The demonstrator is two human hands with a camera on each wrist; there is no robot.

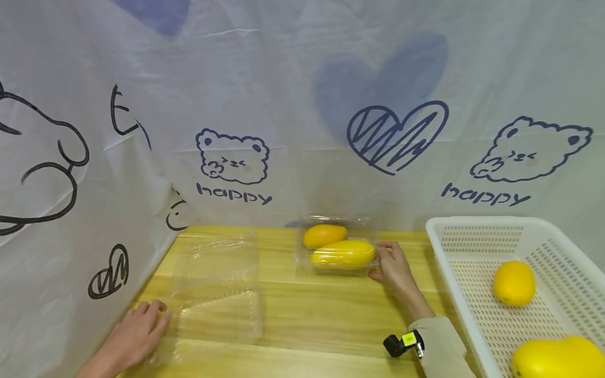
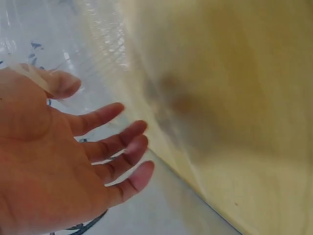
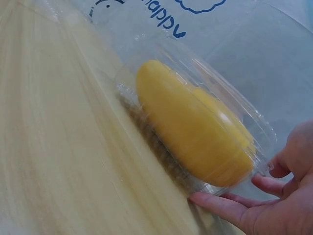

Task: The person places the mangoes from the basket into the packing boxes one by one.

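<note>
At the back of the table stands a closed clear plastic box point(image 1: 341, 266) holding two mangoes, a long yellow mango point(image 1: 342, 254) in front and an orange-yellow mango point(image 1: 324, 235) behind it. My right hand point(image 1: 394, 268) grips the box at its right end; in the right wrist view, the fingers point(image 3: 222, 206) reach along its lower edge. On the left, an opened clear plastic box point(image 1: 219, 294) lies on the wood. Beside its near left corner is my left hand point(image 1: 137, 333), palm facing inward and fingers loosely spread, with nothing held.
A white plastic basket point(image 1: 444, 262) stands at the right edge, with an orange-yellow fruit point(image 1: 514, 283) and a yellow fruit point(image 1: 560, 357) inside. A printed white sheet point(image 1: 302, 115) hangs behind the wooden table point(image 1: 326, 325) and along its left side.
</note>
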